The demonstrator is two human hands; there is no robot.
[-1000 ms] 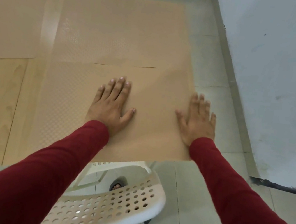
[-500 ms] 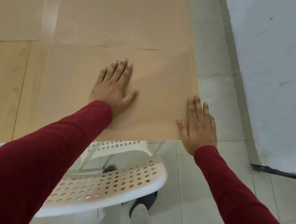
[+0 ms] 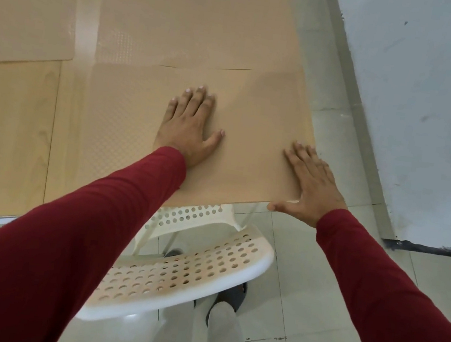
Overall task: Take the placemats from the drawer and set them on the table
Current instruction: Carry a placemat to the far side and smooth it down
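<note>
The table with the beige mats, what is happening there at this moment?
A person in red sleeves is laying placemats on a wooden table. The left hand lies flat, fingers straight, on the nearest placemat. The right hand rests open at that mat's near right corner, at the table edge. Two more placemats already lie farther back. A white perforated chair stands pushed in under the table edge.
</note>
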